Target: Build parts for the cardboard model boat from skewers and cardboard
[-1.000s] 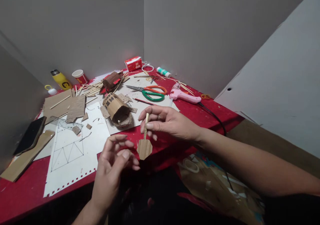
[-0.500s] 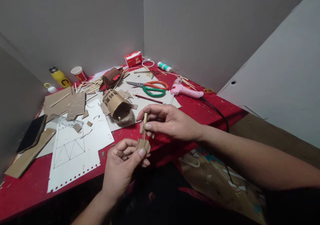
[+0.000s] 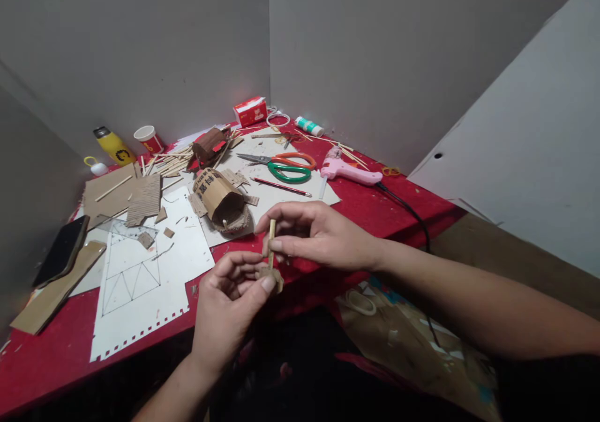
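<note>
Head view looks down on both bare hands meeting just above the near edge of a red table (image 3: 384, 206). Reaching in from the right with its forearm stretched across the lower frame, the right hand (image 3: 319, 234) pinches a thin, pale wooden stick (image 3: 272, 242) between thumb and fingertips, holding it nearly upright. Rising from the bottom with its wrist bent, the left hand (image 3: 229, 303) curls its fingers inward and nips a small flat brown cardboard piece (image 3: 273, 276) at the stick's lower end between thumb and forefinger; the piece is mostly hidden by the fingers. Just beyond the hands lies a rounded tube of corrugated cardboard (image 3: 220, 200) printed with dark characters, its frayed open mouth facing near, resting on a white sheet. To its left a white paper (image 3: 140, 297) bears ruled triangle lines and a perforated near edge. Farther off lie scissors (image 3: 281, 164) with orange and green handles, a red pencil (image 3: 280, 186), and a pink glue gun (image 3: 347, 170) with a black cord trailing right. At far left are flat corrugated scraps (image 3: 124, 197), a bundle of loose sticks (image 3: 171, 162), a yellow bottle (image 3: 112, 147) and a red-and-white paper cup (image 3: 149, 139).
</note>
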A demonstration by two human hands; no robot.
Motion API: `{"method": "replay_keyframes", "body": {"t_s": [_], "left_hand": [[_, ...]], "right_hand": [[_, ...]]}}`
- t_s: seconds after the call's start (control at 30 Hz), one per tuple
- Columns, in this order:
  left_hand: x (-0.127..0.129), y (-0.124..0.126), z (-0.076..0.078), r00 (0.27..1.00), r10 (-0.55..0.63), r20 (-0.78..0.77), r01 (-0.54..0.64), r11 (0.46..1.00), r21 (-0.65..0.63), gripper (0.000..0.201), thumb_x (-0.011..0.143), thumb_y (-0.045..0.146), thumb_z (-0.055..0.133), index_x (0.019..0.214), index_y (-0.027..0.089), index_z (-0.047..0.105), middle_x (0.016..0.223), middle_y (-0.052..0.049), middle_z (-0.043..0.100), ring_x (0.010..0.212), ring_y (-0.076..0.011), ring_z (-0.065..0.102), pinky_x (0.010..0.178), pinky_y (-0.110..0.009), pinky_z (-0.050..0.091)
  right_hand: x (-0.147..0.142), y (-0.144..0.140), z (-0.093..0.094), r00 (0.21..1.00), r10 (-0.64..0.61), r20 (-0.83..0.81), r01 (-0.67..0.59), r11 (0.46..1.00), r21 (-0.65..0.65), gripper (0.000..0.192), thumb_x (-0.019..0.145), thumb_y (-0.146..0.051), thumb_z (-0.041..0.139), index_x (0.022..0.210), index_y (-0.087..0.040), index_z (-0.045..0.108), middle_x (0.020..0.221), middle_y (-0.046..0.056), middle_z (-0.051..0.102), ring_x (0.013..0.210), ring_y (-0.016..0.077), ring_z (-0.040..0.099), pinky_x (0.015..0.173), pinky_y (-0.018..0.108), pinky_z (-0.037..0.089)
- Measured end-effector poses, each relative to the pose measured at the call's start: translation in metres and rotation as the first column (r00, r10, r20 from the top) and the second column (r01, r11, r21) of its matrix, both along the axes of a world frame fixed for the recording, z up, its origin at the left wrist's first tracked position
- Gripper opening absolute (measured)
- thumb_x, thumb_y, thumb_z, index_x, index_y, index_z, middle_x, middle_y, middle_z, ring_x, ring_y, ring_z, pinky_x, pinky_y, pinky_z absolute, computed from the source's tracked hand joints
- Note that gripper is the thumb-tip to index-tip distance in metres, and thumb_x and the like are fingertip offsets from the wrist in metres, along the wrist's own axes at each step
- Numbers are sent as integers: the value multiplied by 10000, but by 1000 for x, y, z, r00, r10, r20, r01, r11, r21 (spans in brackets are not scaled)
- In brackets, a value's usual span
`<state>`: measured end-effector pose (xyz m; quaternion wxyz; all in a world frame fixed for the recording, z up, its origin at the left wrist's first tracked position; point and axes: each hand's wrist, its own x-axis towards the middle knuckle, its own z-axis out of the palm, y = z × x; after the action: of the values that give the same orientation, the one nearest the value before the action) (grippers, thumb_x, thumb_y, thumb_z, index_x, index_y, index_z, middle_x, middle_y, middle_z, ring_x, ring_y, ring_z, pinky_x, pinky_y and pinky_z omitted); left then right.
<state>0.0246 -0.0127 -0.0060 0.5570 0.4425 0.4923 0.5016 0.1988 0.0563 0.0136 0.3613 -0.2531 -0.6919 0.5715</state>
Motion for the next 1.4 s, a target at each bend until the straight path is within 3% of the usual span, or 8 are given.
{"method": "replay_keyframes", "body": {"t_s": [0.27, 0.47, 0.73, 0.97, 1.2, 1.3, 1.4], "left_hand": [[-1, 6, -5, 995, -89, 50, 91, 996, -24, 261, 760, 215, 750, 963, 148, 599, 749, 8, 634, 622, -84, 593, 627, -208, 488], [0, 8, -8, 997, -64, 33, 64, 998, 0, 285, 751, 184, 734, 989, 149, 582, 810, -10, 603, 641, -85, 551, 616, -212, 478], [1, 17, -10, 996, -84, 36, 83, 996, 17, 299, 741, 109, 674, 1013, 154, 560, 825, -2, 546, 653, -80, 503, 620, -213, 460], [-2, 15, -15, 994, -110, 20, 108, 991, 76, 357, 704, 53, 627, 1036, 156, 545, 848, -15, 553, 672, -95, 506, 607, -223, 447], [-13, 9, -9, 989, 32, -146, 14, 954, 300, 446, 700, 123, 643, 1134, 179, 557, 921, -81, 640, 745, -181, 588, 708, -319, 504], [-27, 8, -9, 984, 112, -135, -54, 924, 378, 495, 683, 211, 699, 1163, 200, 577, 959, -101, 663, 784, -225, 604, 755, -358, 514], [-45, 5, -15, 976, 205, -68, -166, 912, 376, 541, 639, 273, 763, 1157, 226, 615, 982, -108, 675, 818, -261, 615, 784, -379, 519]], "right_hand": [[0, -2, -4, 999, 4, 33, -5, 1000, 15, 167, 868, -245, 604, 1003, -146, 600, 794, 20, 664, 691, 119, 599, 653, 239, 488], [-4, -3, -1, 998, 5, 58, -4, 1000, -15, 190, 850, -253, 624, 1012, -159, 596, 813, 18, 643, 731, 127, 600, 677, 245, 488], [-8, -4, 1, 988, -60, 145, 47, 995, 90, 102, 857, -250, 602, 878, -160, 644, 783, 22, 657, 706, 131, 584, 648, 236, 479], [-11, -6, 1, 977, -73, 200, 72, 997, 11, 189, 847, -354, 637, 857, -166, 653, 740, 22, 654, 650, 141, 587, 607, 242, 496], [-22, -10, 12, 932, -237, 274, 188, 963, 194, 192, 818, -404, 664, 834, -212, 665, 780, 51, 695, 728, 209, 675, 651, 278, 574], [-32, -7, 16, 899, -300, 320, 226, 942, 248, 185, 799, -404, 683, 839, -223, 678, 784, 65, 700, 730, 227, 685, 655, 290, 592], [-45, 0, 17, 880, -320, 350, 246, 939, 240, 184, 795, -397, 693, 860, -224, 685, 758, 63, 705, 665, 215, 678, 625, 288, 594]]}}
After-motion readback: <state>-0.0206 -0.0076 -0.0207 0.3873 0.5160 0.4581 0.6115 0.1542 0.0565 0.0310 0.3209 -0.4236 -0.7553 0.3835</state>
